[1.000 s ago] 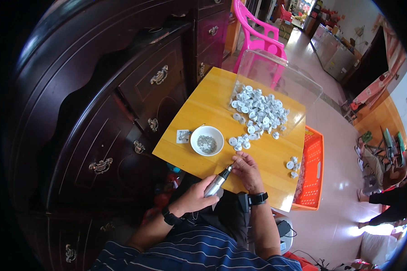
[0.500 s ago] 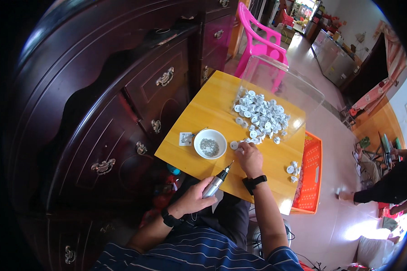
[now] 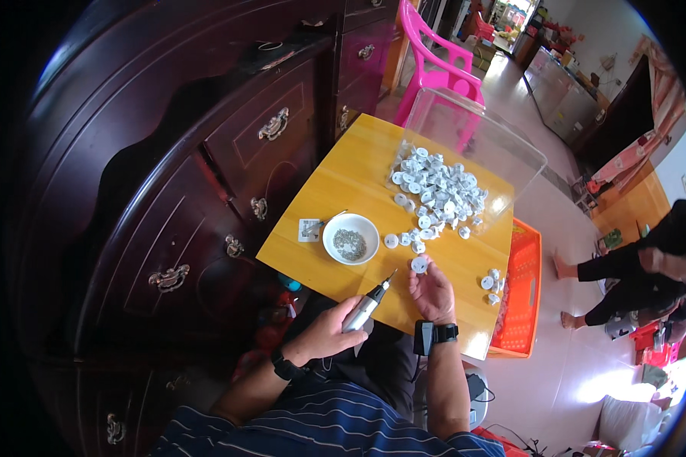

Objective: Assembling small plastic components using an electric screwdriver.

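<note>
My left hand [image 3: 322,335] is wrapped round a silver and black electric screwdriver [image 3: 366,306], its bit pointing up over the near edge of the yellow wooden table [image 3: 301,266]. Turned partly palm-up, my right hand [image 3: 433,295] pinches a round white plastic piece [image 3: 419,264] by the fingertips, a little right of the screwdriver tip and apart from it. A white bowl [image 3: 351,221] of small metal screws [image 3: 349,245] stands to the left. Beyond my right hand, a heap of similar white pieces [image 3: 443,186] spreads from a clear plastic bin [image 3: 503,141] tipped on its side.
A small group of white pieces [image 3: 491,282] lies at the table's right edge, above an orange crate [image 3: 522,289]. Beside the bowl is a small printed card [image 3: 308,231]. Dark wooden cabinets [image 3: 168,221] border the left; a pink chair [image 3: 442,76] stands behind. Another person [image 3: 640,266] is at right.
My right hand has drawn back from the near edge of the heap and turned palm-up, with a white piece now in its fingertips. The screwdriver has barely moved. The other person has shifted.
</note>
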Available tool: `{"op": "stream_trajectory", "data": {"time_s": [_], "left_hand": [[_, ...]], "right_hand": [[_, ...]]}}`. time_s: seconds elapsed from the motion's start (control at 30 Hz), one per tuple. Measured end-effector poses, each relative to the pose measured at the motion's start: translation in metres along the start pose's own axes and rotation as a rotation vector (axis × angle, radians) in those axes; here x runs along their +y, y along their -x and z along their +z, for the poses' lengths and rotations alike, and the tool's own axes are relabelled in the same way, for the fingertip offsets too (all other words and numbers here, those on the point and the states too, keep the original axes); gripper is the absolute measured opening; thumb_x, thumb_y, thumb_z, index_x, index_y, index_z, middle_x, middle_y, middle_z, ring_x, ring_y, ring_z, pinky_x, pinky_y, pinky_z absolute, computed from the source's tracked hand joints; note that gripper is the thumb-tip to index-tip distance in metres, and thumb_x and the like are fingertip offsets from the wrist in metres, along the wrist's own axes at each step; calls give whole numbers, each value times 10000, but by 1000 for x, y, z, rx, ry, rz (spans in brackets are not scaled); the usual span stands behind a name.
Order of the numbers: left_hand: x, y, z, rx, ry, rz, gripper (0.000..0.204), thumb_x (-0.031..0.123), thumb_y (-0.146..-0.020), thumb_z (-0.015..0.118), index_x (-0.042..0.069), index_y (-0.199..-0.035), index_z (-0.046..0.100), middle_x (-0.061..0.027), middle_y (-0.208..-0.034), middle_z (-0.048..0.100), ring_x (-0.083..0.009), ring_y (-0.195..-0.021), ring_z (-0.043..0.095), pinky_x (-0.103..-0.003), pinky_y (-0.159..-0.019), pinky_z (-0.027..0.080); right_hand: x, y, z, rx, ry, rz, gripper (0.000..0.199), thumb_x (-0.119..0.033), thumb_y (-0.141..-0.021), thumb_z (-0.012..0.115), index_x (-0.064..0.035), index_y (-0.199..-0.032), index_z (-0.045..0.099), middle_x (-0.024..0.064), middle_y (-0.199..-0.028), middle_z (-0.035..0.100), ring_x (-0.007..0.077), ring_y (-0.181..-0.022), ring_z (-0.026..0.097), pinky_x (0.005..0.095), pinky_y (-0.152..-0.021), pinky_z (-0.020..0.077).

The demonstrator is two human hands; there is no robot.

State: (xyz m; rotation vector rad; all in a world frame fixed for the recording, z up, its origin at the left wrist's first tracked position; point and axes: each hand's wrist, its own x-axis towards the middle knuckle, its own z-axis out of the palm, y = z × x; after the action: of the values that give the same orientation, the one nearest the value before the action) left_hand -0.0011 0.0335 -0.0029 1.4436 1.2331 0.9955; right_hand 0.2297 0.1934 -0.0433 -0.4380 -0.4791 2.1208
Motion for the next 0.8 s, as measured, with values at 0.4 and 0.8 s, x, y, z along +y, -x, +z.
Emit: {"op": "stream_trajectory", "data": {"time_s": [0.4,0.8], "left_hand": [[5,-2,9,-25,-21,-10,672,172,-861,742,-9,-1437,447,-193,-1132,662,-293,-1042,688,-373,-899,528],[7,-4,13,-32,-33,-16,671,160,-861,740,-9,-1439,445,-185,-1118,669,-277,-1037,690,-366,-899,532]], "right_hand": [[12,8,9,269,829,-196,250,-129,-976,690,-53,-1202,615,27,-993,682,106,-813,626,244,-738,518],[27,10,10,259,894,-269,221,-96,-969,680,-15,-1174,678,1,-1005,691,78,-899,628,235,-812,509]]}}
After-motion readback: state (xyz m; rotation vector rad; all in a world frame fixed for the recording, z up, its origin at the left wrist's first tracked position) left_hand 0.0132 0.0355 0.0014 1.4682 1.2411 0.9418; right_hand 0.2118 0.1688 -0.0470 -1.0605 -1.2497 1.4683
